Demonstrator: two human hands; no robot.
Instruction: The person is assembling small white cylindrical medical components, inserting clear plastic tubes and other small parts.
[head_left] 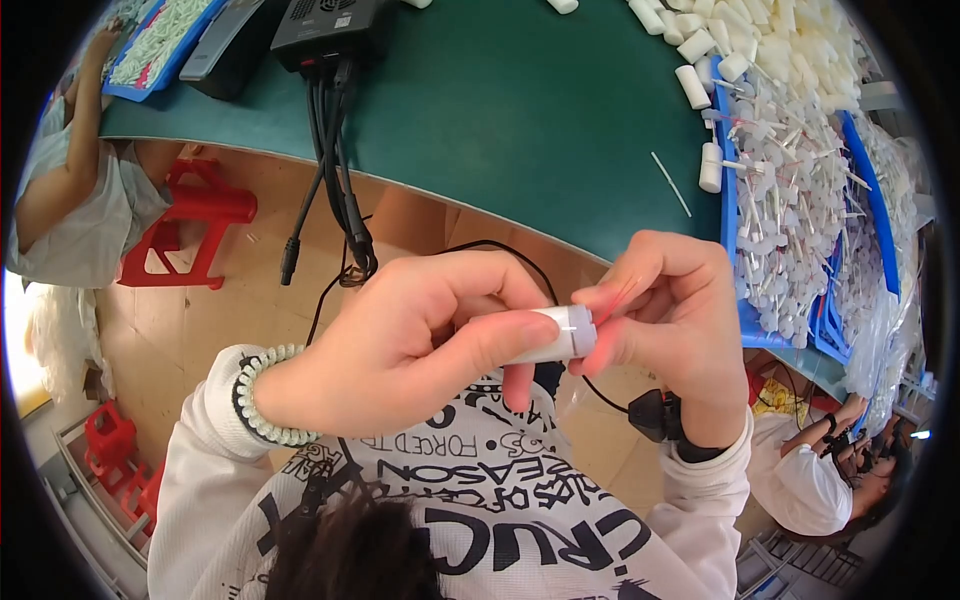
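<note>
My left hand (pixel 390 345) is wrapped round a small white plastic cylinder (pixel 574 332), thumb on top. The cylinder lies nearly level, and its pale translucent end faces right. At that end my right hand (pixel 685 315) is closed in a pinch, thumb and fingertips touching or very close to the rim. A thin reddish streak shows between the right fingertips, too fine to tell what it is. Both hands are above my lap, just off the near edge of the green table (pixel 520 120).
A blue tray (pixel 729 215) heaped with small white stick-like parts (pixel 790 190) stands at the right, below a pile of white cylinders (pixel 770 40). One thin white stick (pixel 671 184) lies on the table. A black box (pixel 330 30) trails cables (pixel 335 170) over the edge. Other people sit on both sides.
</note>
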